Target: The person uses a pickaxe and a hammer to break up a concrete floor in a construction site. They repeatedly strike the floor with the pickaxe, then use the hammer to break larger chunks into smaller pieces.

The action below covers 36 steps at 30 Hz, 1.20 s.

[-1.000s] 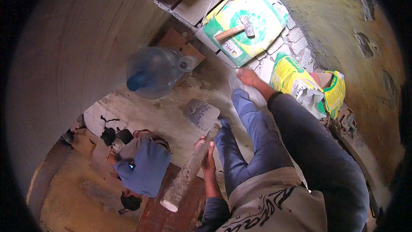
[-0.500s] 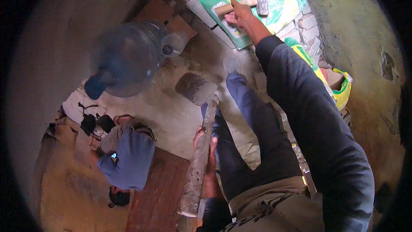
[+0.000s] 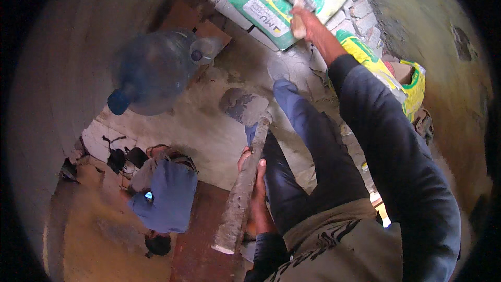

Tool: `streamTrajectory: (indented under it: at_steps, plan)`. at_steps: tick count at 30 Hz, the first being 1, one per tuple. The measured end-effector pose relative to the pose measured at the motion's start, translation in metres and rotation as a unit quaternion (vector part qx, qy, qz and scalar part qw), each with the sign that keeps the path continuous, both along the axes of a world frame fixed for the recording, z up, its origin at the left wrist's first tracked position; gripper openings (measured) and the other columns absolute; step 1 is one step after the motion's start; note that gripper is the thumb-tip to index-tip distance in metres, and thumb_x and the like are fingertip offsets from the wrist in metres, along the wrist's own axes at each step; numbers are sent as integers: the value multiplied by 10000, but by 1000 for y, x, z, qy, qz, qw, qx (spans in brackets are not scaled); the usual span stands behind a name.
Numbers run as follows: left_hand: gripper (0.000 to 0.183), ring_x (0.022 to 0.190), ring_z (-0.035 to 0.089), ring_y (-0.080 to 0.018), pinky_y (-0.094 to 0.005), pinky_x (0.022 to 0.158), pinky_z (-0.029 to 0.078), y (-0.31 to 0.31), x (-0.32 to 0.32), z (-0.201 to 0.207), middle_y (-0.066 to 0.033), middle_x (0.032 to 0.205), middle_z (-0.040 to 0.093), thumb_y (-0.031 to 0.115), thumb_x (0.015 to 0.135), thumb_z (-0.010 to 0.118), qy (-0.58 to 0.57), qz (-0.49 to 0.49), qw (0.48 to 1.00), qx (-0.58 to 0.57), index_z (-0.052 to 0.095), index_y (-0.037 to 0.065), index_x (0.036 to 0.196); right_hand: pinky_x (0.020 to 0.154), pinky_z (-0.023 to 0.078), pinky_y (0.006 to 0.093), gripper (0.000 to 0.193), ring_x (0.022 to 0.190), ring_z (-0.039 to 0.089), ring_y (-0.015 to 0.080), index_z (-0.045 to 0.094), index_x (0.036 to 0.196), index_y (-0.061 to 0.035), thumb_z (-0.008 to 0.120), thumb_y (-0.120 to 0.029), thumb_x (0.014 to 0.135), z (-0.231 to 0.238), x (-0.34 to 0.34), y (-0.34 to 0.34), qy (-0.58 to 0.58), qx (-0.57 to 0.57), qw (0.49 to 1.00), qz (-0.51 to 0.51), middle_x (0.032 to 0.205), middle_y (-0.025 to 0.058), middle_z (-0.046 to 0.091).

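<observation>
My left hand (image 3: 258,185) is wrapped round the rough, grey-crusted wooden handle (image 3: 237,203) of what looks like a shovel. Its thick end points toward me, and a flat grey blade (image 3: 244,106) lies at the far end, close to my feet. At the upper right, my right hand (image 3: 312,25) is closed on a short-handled sledgehammer (image 3: 298,27). The steel head is up and the pale wooden grip runs down through my fingers. The hammer is over a green, yellow and white bag (image 3: 261,18); whether it touches the bag I cannot tell.
A large blue water jug (image 3: 154,73) lies at the left beside a small clear container (image 3: 206,49). Another person in a blue top (image 3: 167,196) is at the lower left by a brown board (image 3: 201,230). Pale bricks (image 3: 362,15) and a yellow-green bag (image 3: 412,91) line the right wall.
The hammer has swung from lying crosswise to head-up, and my right hand has shifted slightly right and down. My left hand keeps its hold on the shovel. The whole view has shifted a little.
</observation>
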<state>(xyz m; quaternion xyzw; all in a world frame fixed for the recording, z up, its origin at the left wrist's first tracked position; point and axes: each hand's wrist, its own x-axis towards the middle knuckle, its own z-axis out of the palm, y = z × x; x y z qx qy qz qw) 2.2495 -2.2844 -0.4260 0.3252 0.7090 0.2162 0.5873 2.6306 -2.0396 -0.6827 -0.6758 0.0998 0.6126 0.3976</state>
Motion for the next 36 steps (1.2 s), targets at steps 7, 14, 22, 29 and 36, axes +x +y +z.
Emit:
streamTrajectory:
  at_steps: [7,14,22,29,36]
  plan:
    - [450,1339,453,-283,-430,1146,332,-18,-14,-1,-165,1420,511,175,965,661,-32,-74,994,75,507,9,1354,516,478,318,172,551,569,196,592,923,-83,644,-245,944,84,-49,-217,3,92,957,274,689,62,582]
    - [501,1310,492,-270,-436,1134,355,-14,-50,2,-144,1424,534,238,940,718,-11,-236,968,90,537,18,1353,414,473,343,242,490,555,177,538,1089,-72,646,-160,891,233,-157,-416,115,-80,988,63,718,54,566]
    - [501,1242,528,-226,-380,1078,412,-18,-61,13,-111,1349,589,264,907,772,-9,-295,955,20,560,50,1307,467,497,348,196,552,580,171,611,962,-97,700,-260,900,263,-275,-567,186,-136,961,-151,730,18,592]
    - [437,1257,530,-239,-382,1064,441,-79,-33,9,-121,1347,589,202,886,782,-24,-408,911,56,574,64,1244,518,525,338,212,609,615,160,588,972,-90,732,-213,876,272,-330,-690,223,-149,949,-166,754,28,621]
    - [434,1220,555,-203,-346,1052,437,-190,30,-19,-116,1352,585,251,919,731,76,-653,745,115,551,70,1271,426,491,345,213,519,570,169,560,942,-105,715,-233,869,251,-397,-826,223,-92,925,-294,702,30,570]
